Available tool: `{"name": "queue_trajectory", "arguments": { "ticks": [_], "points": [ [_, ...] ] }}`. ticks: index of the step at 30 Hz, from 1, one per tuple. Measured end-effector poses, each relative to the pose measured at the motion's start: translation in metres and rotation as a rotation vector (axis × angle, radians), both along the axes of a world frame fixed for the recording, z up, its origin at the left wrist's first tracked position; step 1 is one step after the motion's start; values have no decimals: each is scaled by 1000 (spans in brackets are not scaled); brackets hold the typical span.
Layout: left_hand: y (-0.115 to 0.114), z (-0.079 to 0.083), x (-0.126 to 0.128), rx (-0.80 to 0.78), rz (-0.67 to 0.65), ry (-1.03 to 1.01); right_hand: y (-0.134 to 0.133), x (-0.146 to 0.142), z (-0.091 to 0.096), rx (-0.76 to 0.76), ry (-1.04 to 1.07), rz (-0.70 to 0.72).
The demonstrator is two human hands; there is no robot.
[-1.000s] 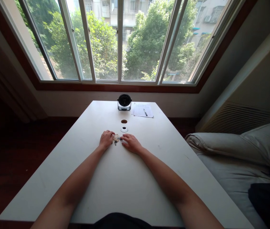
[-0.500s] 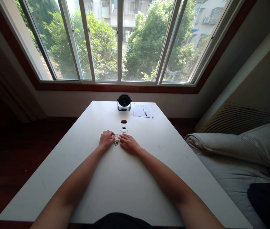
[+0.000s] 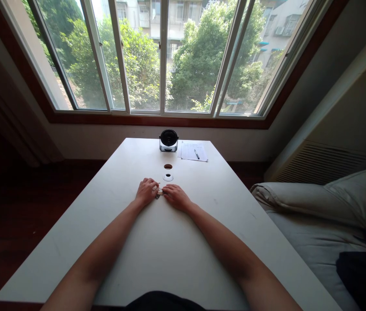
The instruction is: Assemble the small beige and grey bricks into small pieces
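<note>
Both my hands rest on the white table [image 3: 157,255], close together near its middle. My left hand [image 3: 145,191] and my right hand [image 3: 175,196] have curled fingers that pinch a small tan, patterned piece [image 3: 159,192] between them. Only a sliver of that piece shows between the fingertips. A few small dark bits lie on the table right under it; I cannot make out what they are.
Just beyond my hands is a round cable hole [image 3: 168,166] and its loose cap [image 3: 168,177]. A small black fan [image 3: 168,140] stands at the far edge, next to a sheet of paper [image 3: 193,152] with a pen [image 3: 196,153]. A bed with grey bedding [image 3: 319,203] is at the right.
My right hand has slid left toward my left hand, and the fingers of both have closed over the small tan piece, which is now mostly covered.
</note>
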State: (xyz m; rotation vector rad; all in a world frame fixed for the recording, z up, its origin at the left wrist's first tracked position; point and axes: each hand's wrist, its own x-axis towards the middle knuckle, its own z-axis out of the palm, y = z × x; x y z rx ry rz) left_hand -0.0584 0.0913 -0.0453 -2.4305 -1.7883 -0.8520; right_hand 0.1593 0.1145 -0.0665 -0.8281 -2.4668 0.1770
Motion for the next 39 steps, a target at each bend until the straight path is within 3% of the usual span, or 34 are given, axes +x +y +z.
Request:
{"name": "queue_trajectory", "arguments": {
  "ticks": [10,17,39],
  "points": [
    [2,-2,-3,-9,-6,-38,-4,1,7,2,63,-22],
    [-2,2,5,-19,-92,-42,-3,4,6,-7,134,-175],
    [-8,4,18,-101,46,5,-1,2,4,-22,124,-147]
  ]
}}
